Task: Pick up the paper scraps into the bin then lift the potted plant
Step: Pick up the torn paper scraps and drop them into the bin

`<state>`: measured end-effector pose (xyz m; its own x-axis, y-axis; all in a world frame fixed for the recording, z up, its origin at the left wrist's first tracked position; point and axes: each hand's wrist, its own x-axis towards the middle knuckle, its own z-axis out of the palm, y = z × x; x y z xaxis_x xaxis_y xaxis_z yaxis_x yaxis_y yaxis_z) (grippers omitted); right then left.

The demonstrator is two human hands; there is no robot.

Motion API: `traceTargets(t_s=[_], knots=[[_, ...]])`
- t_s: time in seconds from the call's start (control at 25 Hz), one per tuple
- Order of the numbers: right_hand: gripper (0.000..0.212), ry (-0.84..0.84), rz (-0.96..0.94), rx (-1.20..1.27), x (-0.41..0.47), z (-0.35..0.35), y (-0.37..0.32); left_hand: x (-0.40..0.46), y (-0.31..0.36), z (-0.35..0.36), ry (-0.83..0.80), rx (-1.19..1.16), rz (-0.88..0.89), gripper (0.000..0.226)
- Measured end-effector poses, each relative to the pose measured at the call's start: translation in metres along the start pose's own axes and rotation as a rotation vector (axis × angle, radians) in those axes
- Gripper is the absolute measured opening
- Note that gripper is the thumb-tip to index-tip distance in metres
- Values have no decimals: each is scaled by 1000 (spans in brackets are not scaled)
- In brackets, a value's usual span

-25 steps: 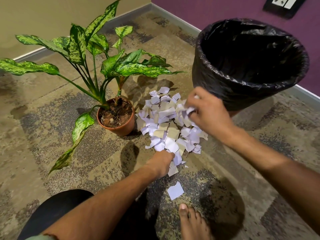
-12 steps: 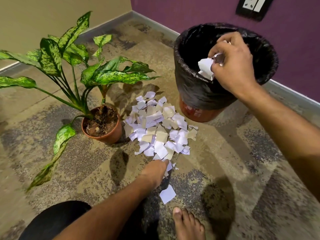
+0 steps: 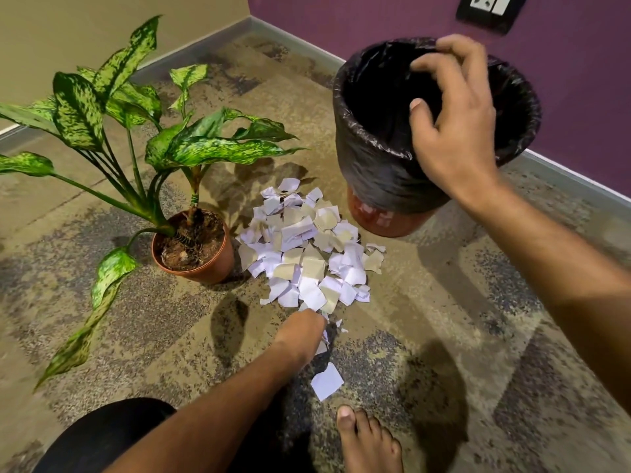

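Paper scraps (image 3: 304, 254) lie heaped on the carpet btwn the potted plant (image 3: 193, 247) and the black-lined bin (image 3: 375, 158). Your right hand (image 3: 454, 131) hovers over the bin, fingers spread, empty; left hand (image 3: 302, 332) rests curled at the pile's near edge, grasp unclear

right hand (image 3: 454, 131) emptied over bin (image 3: 372, 172), fingers (image 3: 426, 64) spread

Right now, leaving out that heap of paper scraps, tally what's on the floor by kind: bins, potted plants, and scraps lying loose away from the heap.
Bins: 1, the black-lined bin
Potted plants: 1, the potted plant
Loose scraps apart from the heap: 1, the lone scrap near the foot
Total: 3
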<state>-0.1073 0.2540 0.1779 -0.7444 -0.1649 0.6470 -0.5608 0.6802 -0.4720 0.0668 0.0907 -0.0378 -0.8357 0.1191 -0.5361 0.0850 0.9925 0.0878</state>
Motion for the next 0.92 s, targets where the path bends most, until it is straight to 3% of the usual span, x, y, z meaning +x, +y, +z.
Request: traceTargets(t_s=[0.12, 0.24, 0.4, 0.56, 0.76, 0.92], knots=[[25, -24, -225, 86, -36, 17, -20, 2, -4, -14, 18, -100, -5, 27], [18, -250, -280, 37, -95, 42, -21, 2, -10, -48, 164, -240, -28, 16], [22, -846, -153, -162, -176, 58, 9, -5, -11, -102, 422, -286, -21, 16], [35, -1274, -405, -237, -242, 65, 19, -26, 8, -164, 648, -381, 40, 24], [59, -1400, -608, -159, -275, 75, 8, -44, 47, -243, 1002, -500, 213, 24], [57, -1356, -597, -187, -283, 75, 3, -19, 68, -284, 1043, -488, 224, 23]])
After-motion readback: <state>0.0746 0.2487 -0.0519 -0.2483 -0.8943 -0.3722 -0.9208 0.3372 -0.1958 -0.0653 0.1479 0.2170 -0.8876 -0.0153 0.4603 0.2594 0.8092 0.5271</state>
